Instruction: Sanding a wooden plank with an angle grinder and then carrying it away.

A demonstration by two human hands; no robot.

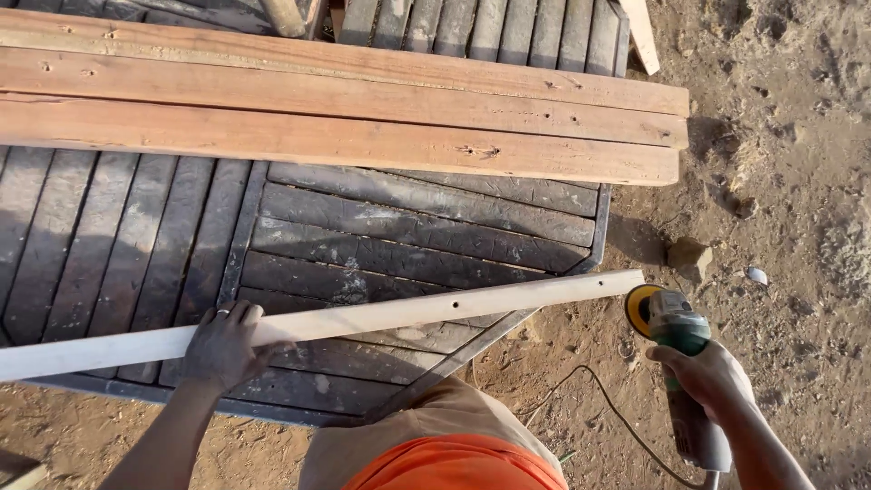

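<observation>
Head view, looking down: nearest, an orange shirt (454, 465) and tan trousers (435, 422) are seen at the bottom edge; the left hand (222, 345) is laid flat over a pale wooden slat (363, 319), its fingers (238, 318) curled over the far edge so that the slat is pressed down; the slat is stretched across a dark ribbed metal panel (136, 236) that lies on the sandy ground (789, 181), its right end jutting past the panel's corner; a green angle grinder (680, 363) is gripped by the right hand (708, 377), fingers wrapped tight round the body; its yellow disc (640, 308) is held just beside the slat's right end; a black cable (590, 395) is trailed over the sand; farther off, three reddish planks (345, 109) are stacked side by side across the panel.
</observation>
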